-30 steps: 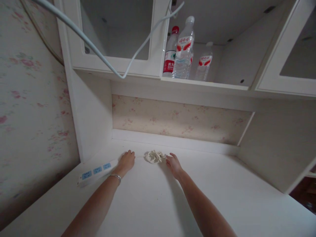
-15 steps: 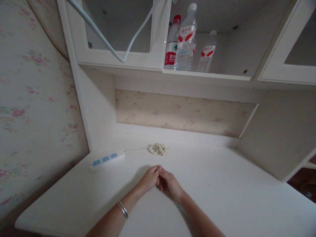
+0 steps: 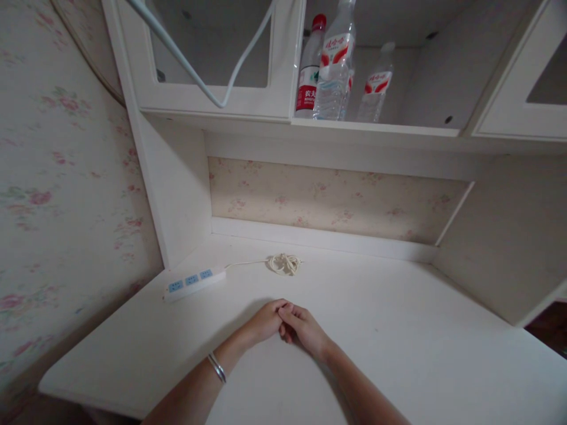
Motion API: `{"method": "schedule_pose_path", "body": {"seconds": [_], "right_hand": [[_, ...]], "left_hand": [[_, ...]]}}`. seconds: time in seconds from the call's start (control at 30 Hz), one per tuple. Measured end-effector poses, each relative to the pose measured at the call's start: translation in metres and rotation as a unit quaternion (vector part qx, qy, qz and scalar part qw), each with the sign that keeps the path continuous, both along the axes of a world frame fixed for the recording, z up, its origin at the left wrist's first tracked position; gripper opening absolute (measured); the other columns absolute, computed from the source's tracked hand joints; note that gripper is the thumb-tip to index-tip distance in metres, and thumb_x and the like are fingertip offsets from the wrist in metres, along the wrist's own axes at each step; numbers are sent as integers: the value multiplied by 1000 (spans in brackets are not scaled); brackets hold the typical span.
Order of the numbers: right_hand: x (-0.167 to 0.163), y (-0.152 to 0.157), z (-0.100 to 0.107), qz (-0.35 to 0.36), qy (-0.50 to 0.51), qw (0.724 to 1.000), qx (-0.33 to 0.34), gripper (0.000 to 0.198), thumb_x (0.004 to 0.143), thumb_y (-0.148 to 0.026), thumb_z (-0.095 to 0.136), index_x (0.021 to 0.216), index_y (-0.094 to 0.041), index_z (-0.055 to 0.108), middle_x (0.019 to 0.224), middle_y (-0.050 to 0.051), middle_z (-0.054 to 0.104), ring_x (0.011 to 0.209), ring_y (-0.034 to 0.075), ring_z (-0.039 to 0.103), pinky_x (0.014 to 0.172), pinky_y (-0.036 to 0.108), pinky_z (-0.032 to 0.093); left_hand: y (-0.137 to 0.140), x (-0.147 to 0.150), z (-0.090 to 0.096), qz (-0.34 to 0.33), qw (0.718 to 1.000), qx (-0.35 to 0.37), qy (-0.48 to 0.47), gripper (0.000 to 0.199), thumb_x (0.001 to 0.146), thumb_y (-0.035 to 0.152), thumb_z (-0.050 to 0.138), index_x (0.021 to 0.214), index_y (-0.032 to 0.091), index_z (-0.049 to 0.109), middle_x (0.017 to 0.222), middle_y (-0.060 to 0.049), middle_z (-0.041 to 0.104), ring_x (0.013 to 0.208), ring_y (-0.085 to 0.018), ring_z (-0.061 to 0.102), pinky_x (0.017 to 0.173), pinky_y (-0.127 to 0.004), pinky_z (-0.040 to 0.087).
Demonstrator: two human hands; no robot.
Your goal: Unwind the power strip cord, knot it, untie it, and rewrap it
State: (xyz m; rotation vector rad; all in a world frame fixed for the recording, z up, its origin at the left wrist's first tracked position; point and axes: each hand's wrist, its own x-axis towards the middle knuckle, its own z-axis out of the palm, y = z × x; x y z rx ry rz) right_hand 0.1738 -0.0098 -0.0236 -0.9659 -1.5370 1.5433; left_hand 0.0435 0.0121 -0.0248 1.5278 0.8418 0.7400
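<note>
My left hand [image 3: 264, 321] and my right hand [image 3: 307, 332] rest together on the white desk [image 3: 398, 354], fingers folded against each other. Both are closed, and no object shows in them. The right thumb lies across the left fingers, which hides part of them. A silver bracelet [image 3: 217, 368] circles my left wrist. Just beyond the hands lies a bundled white cord [image 3: 284, 264]. It runs left to a white power strip [image 3: 195, 283] with blue sockets.
Above the desk, an open cupboard shelf [image 3: 376, 127] holds a red-capped bottle [image 3: 307, 88], a large clear bottle [image 3: 333, 79] and a smaller clear bottle [image 3: 375, 88]. A pale cable [image 3: 177, 56] hangs at upper left. Side panels [image 3: 509, 236] border the desk.
The view has shifted slightly, so the desk and shelf sit a little differently in the frame. My hands stay folded together in the same place.
</note>
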Motion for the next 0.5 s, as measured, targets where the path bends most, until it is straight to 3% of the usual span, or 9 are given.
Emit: {"method": "schedule_pose_path", "body": {"seconds": [0.5], "right_hand": [[1, 0, -1, -4, -13, 1000, 20, 51, 83, -59, 45, 62, -14, 55, 49, -2, 49, 42, 7, 40, 46, 22, 27]], "left_hand": [[-2, -1, 3, -4, 1000, -5, 5, 48, 82, 60, 38, 80, 15, 54, 47, 1, 55, 44, -12, 54, 43, -22, 30]]}}
